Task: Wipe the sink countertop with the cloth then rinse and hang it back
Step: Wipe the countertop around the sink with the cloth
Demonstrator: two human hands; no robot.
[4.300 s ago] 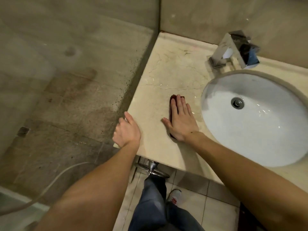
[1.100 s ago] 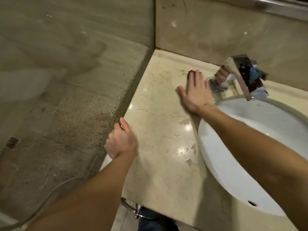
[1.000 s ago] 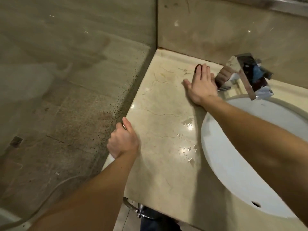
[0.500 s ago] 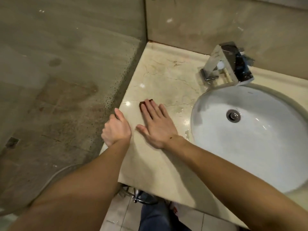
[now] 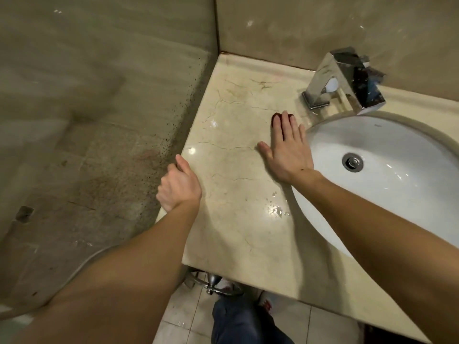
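Note:
My right hand (image 5: 288,150) lies flat on the beige marble countertop (image 5: 233,219), pressing a dark red cloth (image 5: 276,117) beneath its fingers. Only the cloth's far end peeks out past the fingertips; the rest is hidden under the palm. The hand sits just left of the white oval sink (image 5: 387,175) and in front of the chrome faucet (image 5: 345,80). My left hand (image 5: 178,187) is curled over the countertop's left edge, fingers closed around the rim.
A glass shower partition (image 5: 104,95) rises along the counter's left side. Water droplets (image 5: 275,209) glisten on the marble near the sink rim. A chrome towel ring (image 5: 213,284) hangs under the counter front. My jeans and shoes show on the tiled floor below.
My right hand swept the cloth from beside the faucet back toward me, then forward and right again to the sink's left rim. My left hand stayed on the counter edge.

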